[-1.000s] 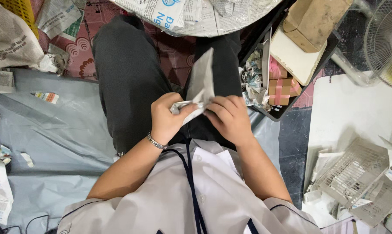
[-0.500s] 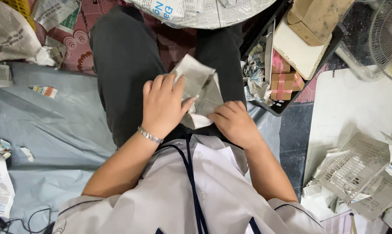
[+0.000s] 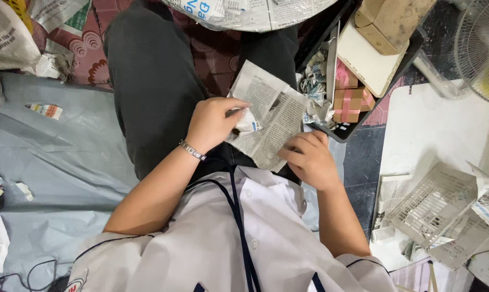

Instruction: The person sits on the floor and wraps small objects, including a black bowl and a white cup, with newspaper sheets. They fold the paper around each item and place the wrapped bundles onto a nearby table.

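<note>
Newspaper sheet (image 3: pixel 271 121) lies spread across my lap, over my dark trousers (image 3: pixel 152 92), so my thighs serve as a flat backing for it. My left hand (image 3: pixel 214 123) is closed around a small crumpled wad of paper (image 3: pixel 248 123) and presses it onto the middle of the sheet. My right hand (image 3: pixel 308 159) has its fingers curled, pinning the sheet's near corner so it does not slide. Beyond my right knee sits a black tray (image 3: pixel 358 127), close enough to reach: in it are small pink and tan boxes tied with ribbon (image 3: pixel 346 97), shredded newsprint, a cream flat card and a brown cardboard box (image 3: pixel 396 21). On the grey floor sheet (image 3: pixel 55 157) to my left lies a small white label with coloured bands (image 3: pixel 46 110). A white plastic basket (image 3: pixel 434 203) lies on the floor at my right.
</note>
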